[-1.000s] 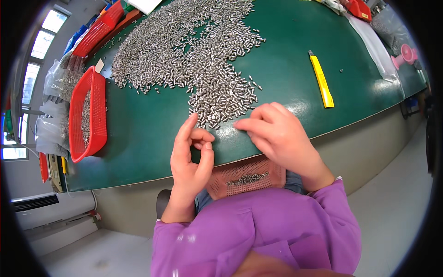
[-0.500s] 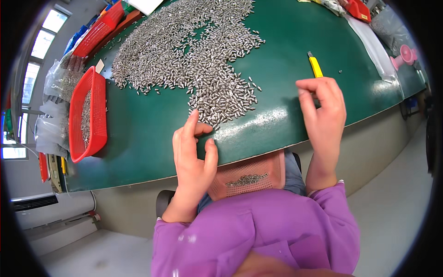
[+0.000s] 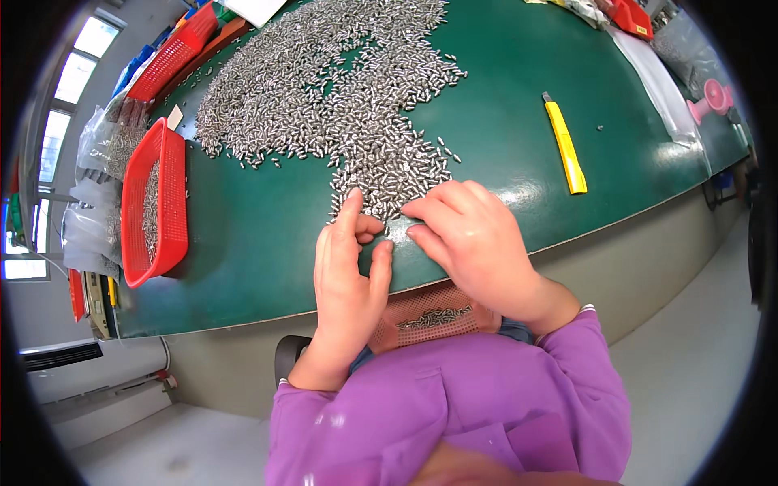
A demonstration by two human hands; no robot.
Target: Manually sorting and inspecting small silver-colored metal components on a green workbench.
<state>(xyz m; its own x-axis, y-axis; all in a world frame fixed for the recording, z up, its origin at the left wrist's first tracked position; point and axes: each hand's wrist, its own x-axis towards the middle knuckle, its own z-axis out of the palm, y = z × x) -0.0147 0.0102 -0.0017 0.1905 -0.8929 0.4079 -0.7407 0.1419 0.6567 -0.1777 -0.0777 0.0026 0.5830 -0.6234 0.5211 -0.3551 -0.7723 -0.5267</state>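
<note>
Right hand back from yellow knife, beside left hand at pins

Left hand edge-on, fingers extended; right hand palm-down, fingertips meeting it.

Silver pins are spread over a dark green desk.
A yellow cutter is seen near the right edge and a red mesh basket at the left edge; a salmon-pink basket of silver pins is shown below the near edge, against purple sleeves.
</note>
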